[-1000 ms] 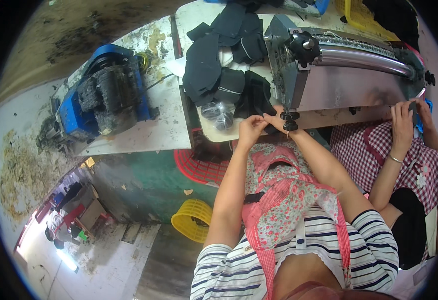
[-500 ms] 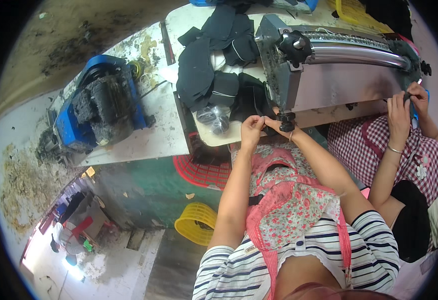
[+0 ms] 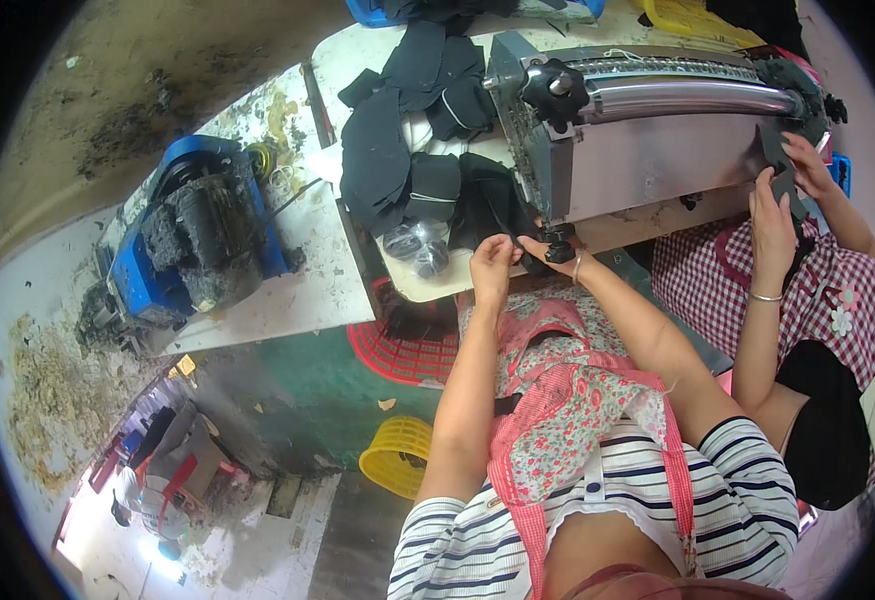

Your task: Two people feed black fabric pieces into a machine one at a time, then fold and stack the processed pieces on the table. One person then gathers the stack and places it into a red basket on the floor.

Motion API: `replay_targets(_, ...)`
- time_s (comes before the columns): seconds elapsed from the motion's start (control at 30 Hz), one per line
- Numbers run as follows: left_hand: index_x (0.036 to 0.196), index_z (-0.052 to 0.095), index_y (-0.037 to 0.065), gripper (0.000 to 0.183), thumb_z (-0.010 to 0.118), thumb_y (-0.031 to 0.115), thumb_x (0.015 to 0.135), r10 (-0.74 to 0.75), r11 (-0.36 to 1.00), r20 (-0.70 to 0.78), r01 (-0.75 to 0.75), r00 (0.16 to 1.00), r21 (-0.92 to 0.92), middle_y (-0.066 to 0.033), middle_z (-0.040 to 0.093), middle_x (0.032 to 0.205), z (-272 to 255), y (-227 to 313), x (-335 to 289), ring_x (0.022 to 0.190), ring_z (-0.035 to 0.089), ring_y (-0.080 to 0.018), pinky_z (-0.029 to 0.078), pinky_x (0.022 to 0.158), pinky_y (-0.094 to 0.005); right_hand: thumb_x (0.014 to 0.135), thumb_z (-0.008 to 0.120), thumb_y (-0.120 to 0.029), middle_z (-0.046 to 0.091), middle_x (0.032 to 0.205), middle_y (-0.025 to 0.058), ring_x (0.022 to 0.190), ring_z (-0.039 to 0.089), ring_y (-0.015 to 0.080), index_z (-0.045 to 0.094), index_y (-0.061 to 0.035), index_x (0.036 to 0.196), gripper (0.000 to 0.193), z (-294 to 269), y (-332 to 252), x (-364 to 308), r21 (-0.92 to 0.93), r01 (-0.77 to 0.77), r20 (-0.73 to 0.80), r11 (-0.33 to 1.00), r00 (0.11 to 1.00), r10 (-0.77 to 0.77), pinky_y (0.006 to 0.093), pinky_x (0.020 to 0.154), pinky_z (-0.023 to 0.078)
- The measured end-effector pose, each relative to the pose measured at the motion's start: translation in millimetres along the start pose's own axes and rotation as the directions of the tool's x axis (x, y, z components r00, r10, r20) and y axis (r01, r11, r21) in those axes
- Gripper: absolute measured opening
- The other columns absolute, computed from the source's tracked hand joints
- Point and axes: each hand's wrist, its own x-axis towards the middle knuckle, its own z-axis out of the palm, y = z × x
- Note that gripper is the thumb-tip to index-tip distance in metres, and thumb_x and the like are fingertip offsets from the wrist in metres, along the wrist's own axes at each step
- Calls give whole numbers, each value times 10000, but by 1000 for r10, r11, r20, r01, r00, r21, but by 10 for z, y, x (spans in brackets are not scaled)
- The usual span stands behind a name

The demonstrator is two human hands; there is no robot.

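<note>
My left hand (image 3: 495, 264) is at the table's front edge, its thumb and fingertips pinched together; whatever lies between them is too small to make out. Just to its right, my right hand (image 3: 565, 264) is curled, partly hidden behind a black knob (image 3: 558, 240) on the machine's lower corner. A bit of dark material shows between the two hands, and I cannot tell which hand holds it. Beyond them lie dark cloth pieces (image 3: 376, 150), some tied in bundles (image 3: 435, 184). A clear plastic bag (image 3: 421, 246) of roundish items sits left of my left hand.
The machine with a shiny metal roller (image 3: 693, 98) fills the right of the table. At right, a co-worker's hands (image 3: 780, 215) handle a dark piece. A lint-covered blue motor (image 3: 198, 225) stands at left. Below are a red basket (image 3: 398, 352) and a yellow basket (image 3: 395, 455).
My hands have drawn slightly apart, a small gap now showing between the fingertips. The co-worker's hands have spread out a dark piece. The whole view has shifted a little.
</note>
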Motion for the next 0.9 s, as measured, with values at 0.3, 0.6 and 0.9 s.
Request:
replay_targets(0.3, 904, 618, -11, 127, 637, 83, 821, -5, 997, -33, 8, 999, 76, -25, 599, 794, -46, -52, 55, 714, 560, -93, 457, 673, -207, 703, 651, -289, 625, 721, 80, 685, 600, 213, 580, -54, 752, 250, 81, 63, -4, 75, -62, 42, 995, 997, 59, 354, 631, 471)
replay_targets(0.6, 873, 567, 45, 45, 589, 81, 857, 5, 999, 84, -9, 996, 46, 22, 555, 770, -110, -21, 118, 678, 504, -56, 410, 613, -193, 697, 620, -333, 634, 725, 94, 689, 609, 245, 597, -56, 748, 282, 107, -101, -1, -14, 0, -67, 1000, 998, -1, 344, 636, 473)
replay_targets(0.9, 913, 497, 59, 14, 489, 49, 905, 272, 847, 29, -254, 962, 467, 10, 534, 828, -123, -179, 208, 742, 489, -56, 400, 643, -201, 724, 620, -348, 628, 682, 86, 654, 608, 225, 607, -59, 726, 289, 414, 249, 49, 472, 3, -51, 882, 998, 24, 338, 606, 459)
